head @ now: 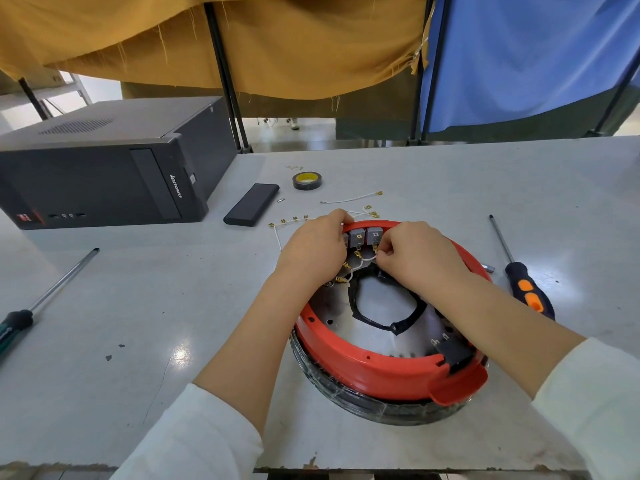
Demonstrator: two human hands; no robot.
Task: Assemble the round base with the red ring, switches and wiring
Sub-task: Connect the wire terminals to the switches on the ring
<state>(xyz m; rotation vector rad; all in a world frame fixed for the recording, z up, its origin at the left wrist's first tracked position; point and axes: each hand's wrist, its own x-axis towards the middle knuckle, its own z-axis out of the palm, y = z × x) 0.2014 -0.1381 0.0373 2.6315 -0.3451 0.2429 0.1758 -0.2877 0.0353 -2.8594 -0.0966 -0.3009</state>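
The round base (388,408) lies on the table with the red ring (363,368) seated in it, over a metal plate with a black-edged opening (384,303). Two grey switches (365,236) sit at the ring's far rim. My left hand (317,245) grips the far rim beside the switches. My right hand (412,252) pinches a white wire (369,260) with brass terminals just below the right switch. More white wires (349,199) with brass terminals lie on the table beyond the ring.
An orange-and-black screwdriver (519,275) lies to the right, a long green-handled screwdriver (41,299) to the left. A black computer case (104,168), a black flat box (251,204) and a tape roll (307,180) stand further back. The table's front edge is near me.
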